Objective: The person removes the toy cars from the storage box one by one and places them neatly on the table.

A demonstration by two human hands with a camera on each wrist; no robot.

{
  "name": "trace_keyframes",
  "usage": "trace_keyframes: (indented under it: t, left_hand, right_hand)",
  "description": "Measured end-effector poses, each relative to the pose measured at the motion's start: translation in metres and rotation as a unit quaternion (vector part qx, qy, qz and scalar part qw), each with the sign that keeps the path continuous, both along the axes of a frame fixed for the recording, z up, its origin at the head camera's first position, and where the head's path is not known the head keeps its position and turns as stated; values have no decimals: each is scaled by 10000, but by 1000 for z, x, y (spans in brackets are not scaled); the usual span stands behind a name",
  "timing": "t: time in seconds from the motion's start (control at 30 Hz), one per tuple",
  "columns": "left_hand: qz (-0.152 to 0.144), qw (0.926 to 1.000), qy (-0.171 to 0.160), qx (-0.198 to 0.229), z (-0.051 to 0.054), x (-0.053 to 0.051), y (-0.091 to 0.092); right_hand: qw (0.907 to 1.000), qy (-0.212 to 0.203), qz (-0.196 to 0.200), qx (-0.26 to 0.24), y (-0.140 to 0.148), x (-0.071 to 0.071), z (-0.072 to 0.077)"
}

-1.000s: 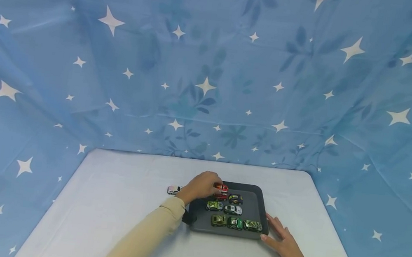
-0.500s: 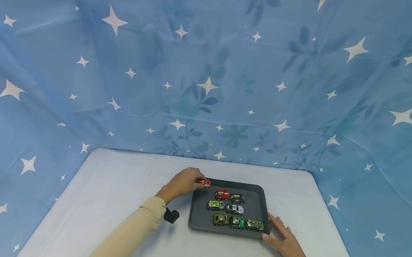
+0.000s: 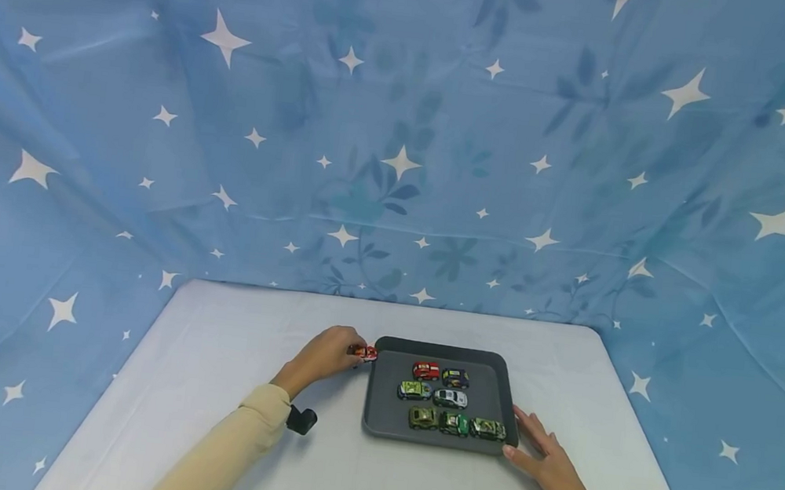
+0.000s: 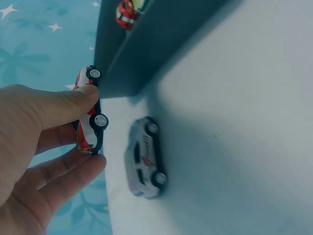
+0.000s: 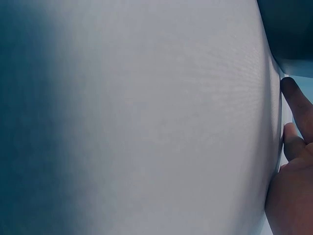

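My left hand [image 3: 325,352] pinches a red, orange and white toy car [image 4: 89,115] between thumb and fingers. The car is held in the air just outside the back left corner of a dark grey tray [image 3: 385,416]. Below it, in the left wrist view, a white toy car [image 4: 143,159] stands on the table; in the head view the hand hides it. My right hand [image 3: 551,465] lies at the tray's front right corner, fingers spread, with thumb and fingertips at the rim.
Inside the tray are several toy cars, among them a red one [image 3: 426,370], a dark blue one [image 3: 455,377], a white and silver one [image 3: 451,398] and a green one [image 3: 454,423]. A blue starry cloth [image 3: 404,120] hangs behind the white table [image 3: 250,318].
My left hand has lifted the red, orange and white car out of the tray and moved left over its edge. My right hand has stayed at the tray's corner.
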State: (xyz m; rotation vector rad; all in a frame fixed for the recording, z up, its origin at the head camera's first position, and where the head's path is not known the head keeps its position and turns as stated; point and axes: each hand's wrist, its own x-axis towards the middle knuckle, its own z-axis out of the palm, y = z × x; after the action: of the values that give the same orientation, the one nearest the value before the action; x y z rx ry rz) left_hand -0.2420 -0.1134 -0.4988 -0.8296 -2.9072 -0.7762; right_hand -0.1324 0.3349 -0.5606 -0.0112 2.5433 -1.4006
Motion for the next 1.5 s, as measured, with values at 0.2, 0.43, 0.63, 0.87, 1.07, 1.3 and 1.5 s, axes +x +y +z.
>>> trace_keyframes:
  t: [0.2,0.43,0.63,0.87,1.07,1.3,1.5]
  left_hand:
    - [22,9999,98,-29,-9,9,-9]
    - [34,10000,39,5,-11,13,-13]
    - [149,9996,-176,-158,-14,17,-17]
    - [93,9994,-119,-306,-23,23,-22]
    - [10,9989,-4,-478,-31,31,-26]
    - [69,9992,96,-370,-37,39,-28]
    - [103,9993,-60,-346,-40,42,-28]
  right_hand:
    - [10000,-24,43,35,2,0,0]
    - [9999,10,-27,120,6,-3,5]
    - [9999,9,-69,120,4,-4,6]
    - [9998,47,-92,141,3,-4,5]
    - [9999,13,-84,117,2,-2,2]
    - [9998,-52,-88,155,-1,-1,1]
    - [9998,-91,-70,164,-3,1,3]
